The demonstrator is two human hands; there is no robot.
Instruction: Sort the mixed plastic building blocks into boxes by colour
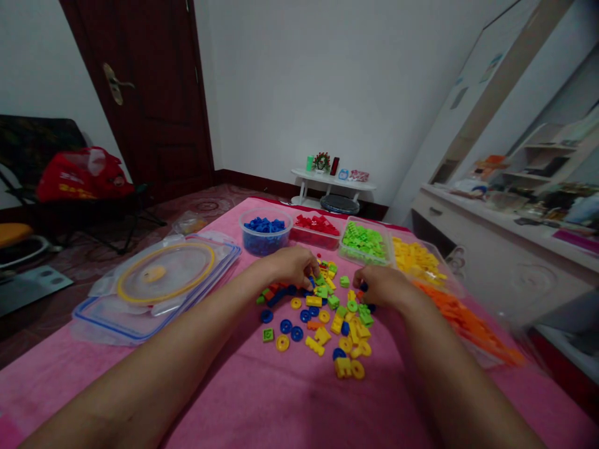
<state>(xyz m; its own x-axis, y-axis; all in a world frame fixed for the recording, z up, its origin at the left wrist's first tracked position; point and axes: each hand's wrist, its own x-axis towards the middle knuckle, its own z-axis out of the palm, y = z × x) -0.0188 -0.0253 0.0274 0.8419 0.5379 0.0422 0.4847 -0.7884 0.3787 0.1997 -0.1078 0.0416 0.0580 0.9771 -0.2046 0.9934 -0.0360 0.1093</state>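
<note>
A loose pile of toy building pieces [334, 302] in yellow, green, blue and orange lies on the pink cloth. My left hand [294, 267] reaches into the pile's far left part, fingers bent together among green and yellow pieces; what they grip, if anything, is hidden. At the pile's right side my right hand [384, 285] is curled, with a small dark blue piece [364, 287] at its fingertips. Several blue and yellow rings, among them a blue ring [296, 333] and a yellow ring [282, 342], lie nearer to me, with a green block [267, 335] beside them.
Beyond the pile stand a round tub of blue pieces [266, 242] and boxes of red [314, 240], green [365, 254] and yellow pieces [420, 262]. An orange-piece box [472, 324] is right of my right arm. Stacked lids [163, 274] lie left on the pink cloth [299, 405].
</note>
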